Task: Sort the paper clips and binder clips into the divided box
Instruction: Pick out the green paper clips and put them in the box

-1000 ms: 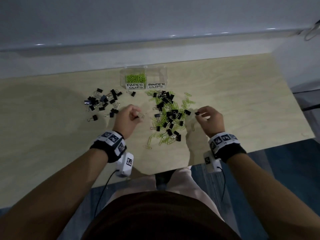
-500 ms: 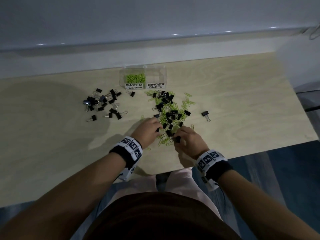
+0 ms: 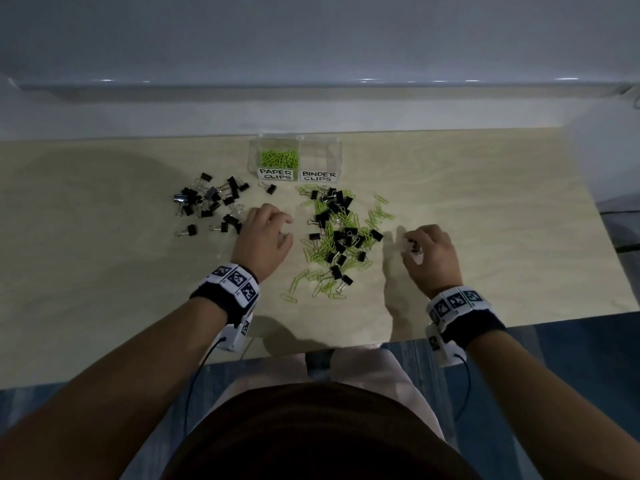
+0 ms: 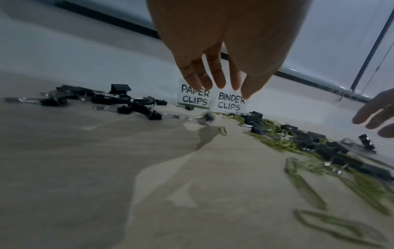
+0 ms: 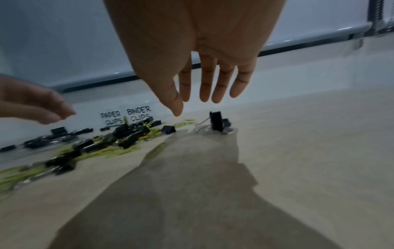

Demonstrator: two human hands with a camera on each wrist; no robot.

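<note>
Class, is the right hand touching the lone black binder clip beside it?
Apart. In the right wrist view the binder clip sits on the table, with bare background between it and the fingertips of the right hand.

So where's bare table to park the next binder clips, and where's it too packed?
Bare wood lies right of the right hand out to the table edge, and left of the binder clip pile. Crowded: the mixed clip heap between the hands and the strip before the divided box.
</note>
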